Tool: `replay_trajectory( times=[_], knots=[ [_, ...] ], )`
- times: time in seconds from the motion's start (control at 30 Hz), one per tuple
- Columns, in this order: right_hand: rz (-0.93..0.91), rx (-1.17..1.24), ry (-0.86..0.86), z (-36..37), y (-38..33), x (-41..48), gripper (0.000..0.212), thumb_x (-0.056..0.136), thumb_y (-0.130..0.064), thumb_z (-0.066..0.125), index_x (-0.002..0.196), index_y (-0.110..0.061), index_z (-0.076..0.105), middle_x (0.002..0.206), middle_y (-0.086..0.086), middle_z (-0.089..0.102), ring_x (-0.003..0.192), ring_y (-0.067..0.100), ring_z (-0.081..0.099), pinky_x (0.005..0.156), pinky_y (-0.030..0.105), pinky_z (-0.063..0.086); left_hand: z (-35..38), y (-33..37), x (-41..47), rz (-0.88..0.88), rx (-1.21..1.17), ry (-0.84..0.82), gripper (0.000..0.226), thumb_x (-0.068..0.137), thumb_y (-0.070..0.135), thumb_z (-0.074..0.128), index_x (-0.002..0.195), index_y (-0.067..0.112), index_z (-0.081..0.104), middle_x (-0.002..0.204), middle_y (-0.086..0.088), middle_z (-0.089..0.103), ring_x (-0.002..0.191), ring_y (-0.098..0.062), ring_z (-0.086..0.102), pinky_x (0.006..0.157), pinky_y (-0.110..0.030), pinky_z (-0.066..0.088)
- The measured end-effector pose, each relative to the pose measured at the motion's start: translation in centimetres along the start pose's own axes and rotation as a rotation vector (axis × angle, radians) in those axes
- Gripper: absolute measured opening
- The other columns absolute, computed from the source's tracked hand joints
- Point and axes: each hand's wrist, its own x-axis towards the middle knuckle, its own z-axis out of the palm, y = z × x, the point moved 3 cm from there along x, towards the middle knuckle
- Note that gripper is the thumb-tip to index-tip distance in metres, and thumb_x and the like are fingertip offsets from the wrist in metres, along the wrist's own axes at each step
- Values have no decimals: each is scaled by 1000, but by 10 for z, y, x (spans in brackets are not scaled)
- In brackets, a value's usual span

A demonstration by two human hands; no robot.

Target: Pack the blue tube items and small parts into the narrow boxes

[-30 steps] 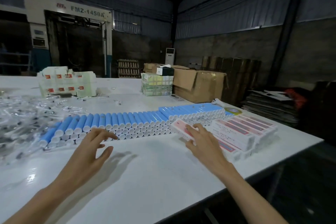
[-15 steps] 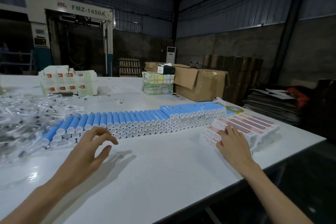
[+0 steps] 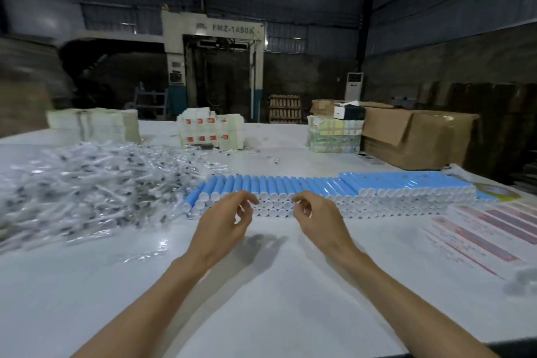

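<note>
I'm hovering left hand (image 3: 223, 222) and right hand (image 3: 318, 219) over the counter (image 3: 261, 299), fingers (image 3: 245, 197) loosely curled, gripping nothing. Tubes (image 3: 290, 186) are lying stacked just beyond, caps facing me, probably for easy pulling. Parts (image 3: 87, 183) are sitting heaped left, boxes (image 3: 494, 227) lying flat right.

The narrow boxes (image 3: 494, 227) at the right run off the frame, their print unreadable. The packet heap (image 3: 87, 183) at the left is smeared.

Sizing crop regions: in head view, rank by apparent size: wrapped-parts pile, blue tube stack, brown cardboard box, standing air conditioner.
1. wrapped-parts pile
2. blue tube stack
3. brown cardboard box, farther back, real size unsure
4. standing air conditioner, farthest
</note>
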Motion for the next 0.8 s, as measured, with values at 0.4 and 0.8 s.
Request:
replay_trajectory(
  times=[0.4,0.8],
  knots=[
    [122,524,-269,166,-69,14,23,100,-3,58,96,-20,73,69,-2,66,64,16,57,61,30,47,-168,-91,-62,-487,808,-20,31,105,27,57,135,19,57,127,-3,67,116,-28,61,90,-41,52],
    [96,604,-316,172,-65,15,31,99,2,56,90,-21,74,67,5,67,59,21,56,60,32,44,-360,-165,-130,-907,1323,147,70,101,53,63,138,-6,55,139,-24,57,133,-41,48,113,-52,34]
  ],
)
